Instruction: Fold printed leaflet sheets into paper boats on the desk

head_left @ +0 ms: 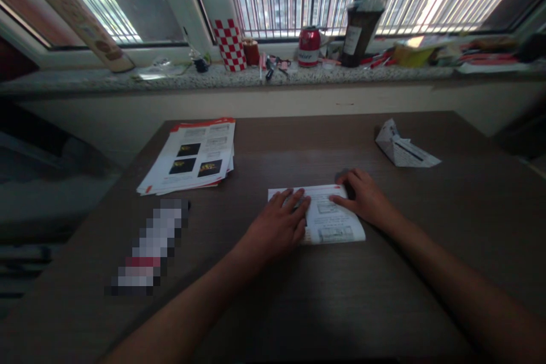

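A printed sheet of paper (335, 219) lies on the brown table in front of me, its right side curving up as if bent over. My left hand (279, 219) rests flat on the left part of the sheet, fingers spread and palm down. At the upper right edge, my right hand (362, 199) has the paper between its thumb, which lies on top, and its curled fingers. Part of the print is hidden under the left hand. To the far right on the table sits a folded paper piece (398, 148) with printed text, touched by neither hand.
A stack of printed sheets (198, 151) lies at the table's back left. Nearer me is a pixelated long object (149, 247). On the windowsill stand a red-checked white bottle (228, 34), a red can (309, 47), a dark pouch (360, 34) and small clutter.
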`<control>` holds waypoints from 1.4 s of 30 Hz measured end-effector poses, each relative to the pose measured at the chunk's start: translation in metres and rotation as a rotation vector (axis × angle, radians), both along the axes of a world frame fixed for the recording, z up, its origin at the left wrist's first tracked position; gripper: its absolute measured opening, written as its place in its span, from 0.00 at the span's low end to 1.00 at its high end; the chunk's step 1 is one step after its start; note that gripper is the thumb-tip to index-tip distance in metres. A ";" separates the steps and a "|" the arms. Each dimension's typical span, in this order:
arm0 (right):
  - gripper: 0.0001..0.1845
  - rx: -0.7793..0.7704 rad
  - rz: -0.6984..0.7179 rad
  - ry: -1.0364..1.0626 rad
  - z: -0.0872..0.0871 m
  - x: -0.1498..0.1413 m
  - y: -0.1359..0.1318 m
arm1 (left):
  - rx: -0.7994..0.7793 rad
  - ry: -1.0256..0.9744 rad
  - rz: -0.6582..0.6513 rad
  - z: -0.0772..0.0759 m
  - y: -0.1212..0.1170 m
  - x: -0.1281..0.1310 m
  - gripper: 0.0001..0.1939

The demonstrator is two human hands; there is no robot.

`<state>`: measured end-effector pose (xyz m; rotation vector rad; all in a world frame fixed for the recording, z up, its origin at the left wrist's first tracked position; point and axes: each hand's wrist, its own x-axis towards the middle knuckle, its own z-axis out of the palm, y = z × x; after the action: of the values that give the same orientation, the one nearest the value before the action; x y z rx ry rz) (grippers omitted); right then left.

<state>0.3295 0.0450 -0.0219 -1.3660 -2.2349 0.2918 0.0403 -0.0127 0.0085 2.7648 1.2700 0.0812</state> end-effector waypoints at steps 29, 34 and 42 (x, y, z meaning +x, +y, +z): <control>0.16 -0.027 -0.017 0.013 0.046 -0.012 -0.010 | 0.010 -0.065 0.039 -0.021 -0.002 0.001 0.30; 0.28 0.009 0.097 -0.182 0.056 -0.048 -0.044 | 0.032 -0.078 0.039 -0.020 -0.003 0.001 0.30; 0.40 0.076 0.144 -0.304 0.010 -0.060 -0.060 | 0.036 -0.108 0.031 -0.021 -0.004 0.002 0.30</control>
<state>0.2698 -0.0147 -0.0117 -1.2824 -2.5710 0.0486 0.0419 -0.0162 -0.0120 2.7293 1.2962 0.2550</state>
